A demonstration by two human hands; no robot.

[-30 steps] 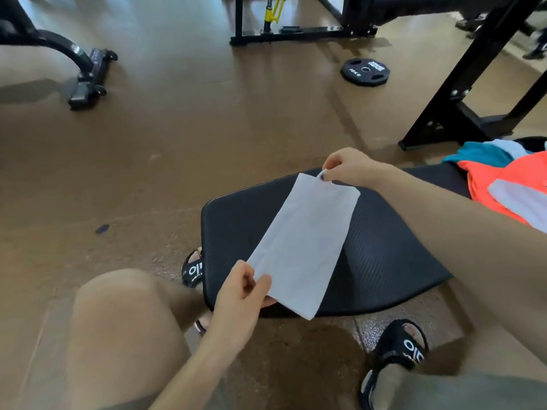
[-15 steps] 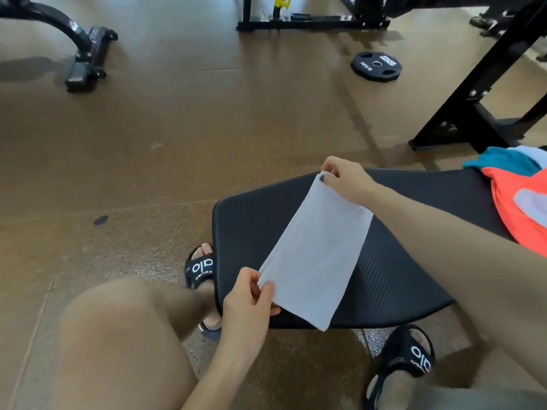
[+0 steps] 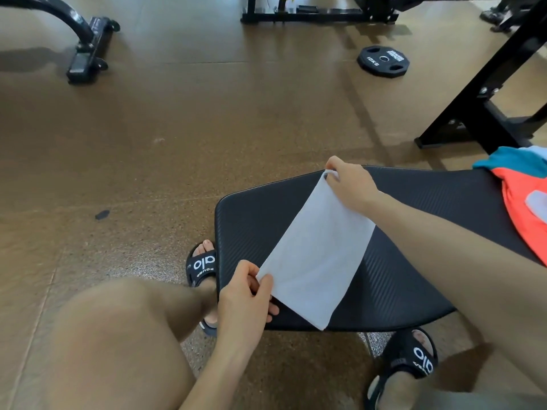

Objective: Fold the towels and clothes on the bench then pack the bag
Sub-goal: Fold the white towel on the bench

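A small white towel point(image 3: 318, 253), folded to a narrow rectangle, is stretched diagonally just over the black padded bench point(image 3: 414, 255). My left hand point(image 3: 245, 294) pinches its near corner at the bench's front edge. My right hand point(image 3: 349, 184) pinches the far corner near the bench's back edge. An orange garment point(image 3: 524, 211) with a teal piece point(image 3: 509, 161) lies on the bench at the far right, partly cut off by the frame. No bag is in view.
My knee point(image 3: 118, 335) and sandalled feet point(image 3: 202, 266) are beside and under the bench. On the brown floor lie a black weight plate point(image 3: 383, 60), a black rack leg point(image 3: 485, 105) at the right and a machine base point(image 3: 88, 51) at the back left.
The towel stays held by both hands at the same corners. The view has dipped and shifted slightly, so bench and hands sit a little lower and further right.
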